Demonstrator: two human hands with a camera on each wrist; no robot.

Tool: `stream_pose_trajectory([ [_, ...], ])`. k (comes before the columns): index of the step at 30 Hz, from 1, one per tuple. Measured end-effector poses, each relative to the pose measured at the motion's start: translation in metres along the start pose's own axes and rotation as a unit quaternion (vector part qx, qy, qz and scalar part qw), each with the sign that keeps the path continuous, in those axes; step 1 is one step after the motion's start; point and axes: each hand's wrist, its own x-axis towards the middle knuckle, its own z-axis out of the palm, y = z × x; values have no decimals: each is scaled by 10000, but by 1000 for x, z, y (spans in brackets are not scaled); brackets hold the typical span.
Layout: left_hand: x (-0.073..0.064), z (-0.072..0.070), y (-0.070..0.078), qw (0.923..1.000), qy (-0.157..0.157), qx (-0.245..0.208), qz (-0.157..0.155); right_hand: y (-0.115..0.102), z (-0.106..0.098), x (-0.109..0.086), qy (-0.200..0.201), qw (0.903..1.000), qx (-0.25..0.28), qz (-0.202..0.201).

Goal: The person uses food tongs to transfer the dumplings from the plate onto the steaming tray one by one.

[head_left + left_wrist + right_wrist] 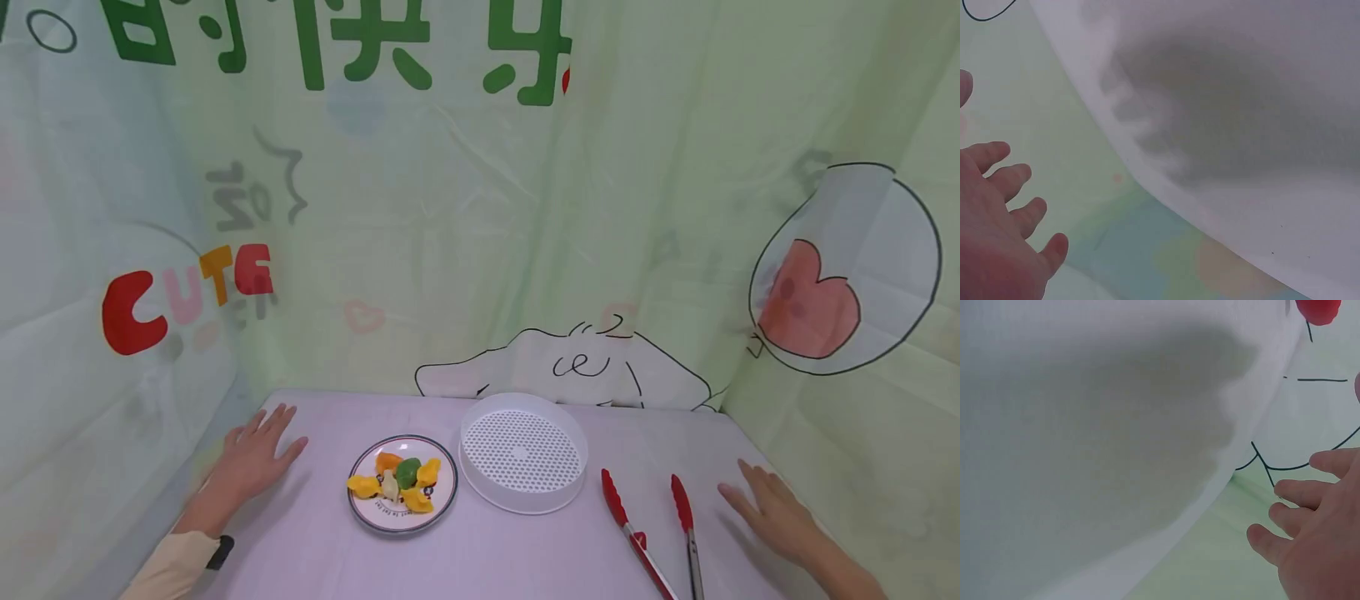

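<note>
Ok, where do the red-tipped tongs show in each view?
Head: red-tipped tongs lower right, left of the right hand.
Left wrist: not in it.
Right wrist: apparently one red tip, cut off at top right.
Shared landmark: the pale tabletop, in all three.

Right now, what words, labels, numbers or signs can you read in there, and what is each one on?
“CUTE”: on the curtain, at left.
“的快乐”: green, on the curtain, tops cut off by the picture's edge.
Faint grey marks on the curtain: too faded to read.
Tiny print on the plate: too small to read.
</note>
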Motion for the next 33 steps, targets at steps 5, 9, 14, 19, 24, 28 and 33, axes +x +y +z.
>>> stream_pose_trajectory([
  [5, 4, 10, 7, 10000, -33, -76, 37, -9, 6, -4, -30, 9999, -45, -87],
  [9, 11, 27, 11, 9998, -188, -42, 100, -24, 8, -6, -279, 9995, -148, 9],
  [14, 18, 41, 27, 9976, -529, -437, 119, -54, 9, -11, -730, 9962, -305, 367],
  [19, 25, 42, 46, 9865, -962, -1323, -80, -85, 16, -23, -967, 9932, -155, 631],
  [24, 36, 44, 54, 9756, -1229, -1791, -325, -110, 29, -38, -1010, 9893, 137, 1044],
  [28, 41, 45, 60, 9647, -1653, -1961, -600, -120, 42, -49, -957, 9870, -196, 1279],
  [33, 38, 48, 64, 9586, -2046, -1855, -689, -124, 63, -60, -754, 9862, -555, 1364],
])
